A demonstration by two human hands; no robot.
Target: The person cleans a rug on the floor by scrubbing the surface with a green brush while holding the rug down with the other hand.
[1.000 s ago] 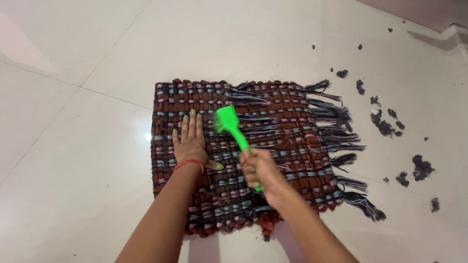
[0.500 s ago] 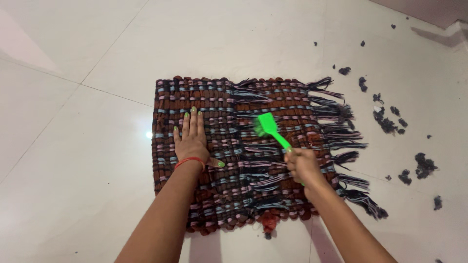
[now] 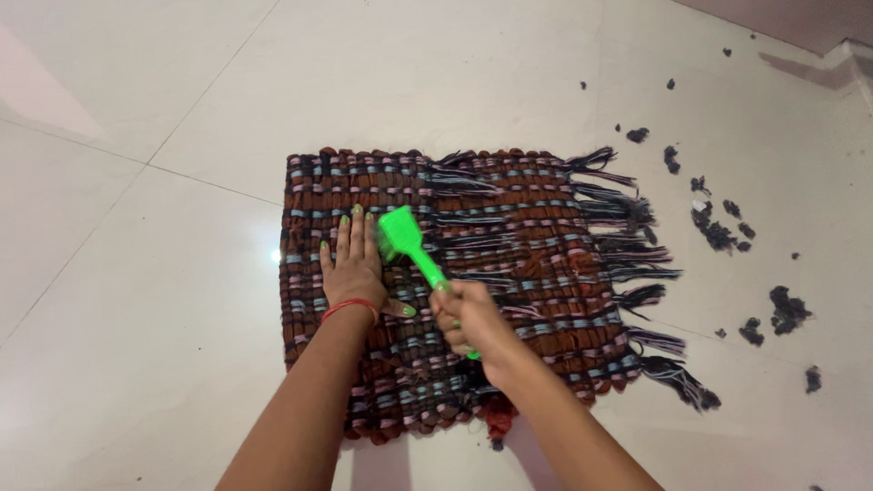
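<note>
Green brush [image 3: 406, 240] sits head-down on the woven mat [image 3: 509, 273], bristle end on the mat's left-centre, handle running diagonally back toward the near edge. Right hand [image 3: 468, 320] is clenched round the handle's lower end, so the grip is far from the head, which looks like it gives a long stroke across the weave. Left hand [image 3: 356, 268] lies flat on the mat just left of the brush head, fingers spread and almost touching it, palm down, holding nothing; pressing there probably keeps the mat from sliding on the smooth tile floor [image 3: 164, 300] (red band on that wrist, green nail polish). Mat is brown with blue and pink cross-strands, lying flat, long side roughly left-right. Its right half looks rougher: loose strands pulled across the surface, and a ragged dark fringe [image 3: 637, 264] hanging off the right edge. Beyond that fringe, on the floor right of the mat, dark fluff clumps [image 3: 718, 232] are scattered, well apart from the mat, some further toward the far right corner. A few small specks also lie by the mat's near edge. Floor to the left of the mat shows only grout lines and a glare spot just beside the left edge.
</note>
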